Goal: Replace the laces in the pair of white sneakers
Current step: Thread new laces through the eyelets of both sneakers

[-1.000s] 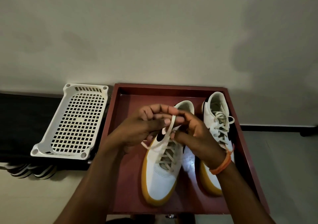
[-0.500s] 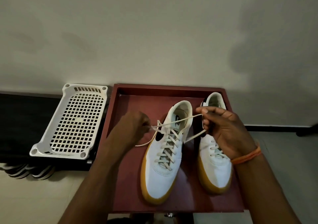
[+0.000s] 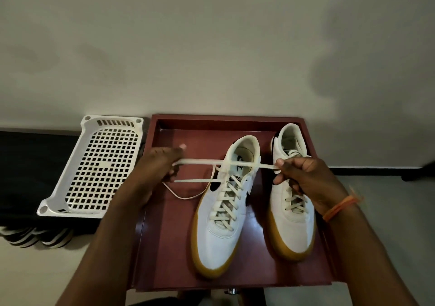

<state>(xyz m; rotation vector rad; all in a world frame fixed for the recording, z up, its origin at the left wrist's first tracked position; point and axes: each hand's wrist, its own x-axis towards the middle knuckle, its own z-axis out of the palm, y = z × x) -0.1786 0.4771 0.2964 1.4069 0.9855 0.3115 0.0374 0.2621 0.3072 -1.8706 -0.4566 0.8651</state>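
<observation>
Two white sneakers with gum soles stand side by side in a dark red tray (image 3: 164, 247), toes toward me. The left sneaker (image 3: 221, 230) is laced with a cream lace (image 3: 202, 161) whose two ends stretch sideways across its collar. My left hand (image 3: 160, 167) pinches one end left of the shoe. My right hand (image 3: 303, 176) pinches the other end and lies over the right sneaker (image 3: 294, 225), hiding part of its lacing. A loose loop of lace hangs by the left shoe's side.
A white perforated plastic basket (image 3: 94, 169) lies tilted to the left of the tray on a black surface. Striped dark objects (image 3: 35, 235) show below it. A plain wall stands behind, with grey floor at the right.
My hands, bunched together over the left sneaker a second ago, have drawn apart to either side. The lace ends now stretch taut and nearly level across the shoe's collar.
</observation>
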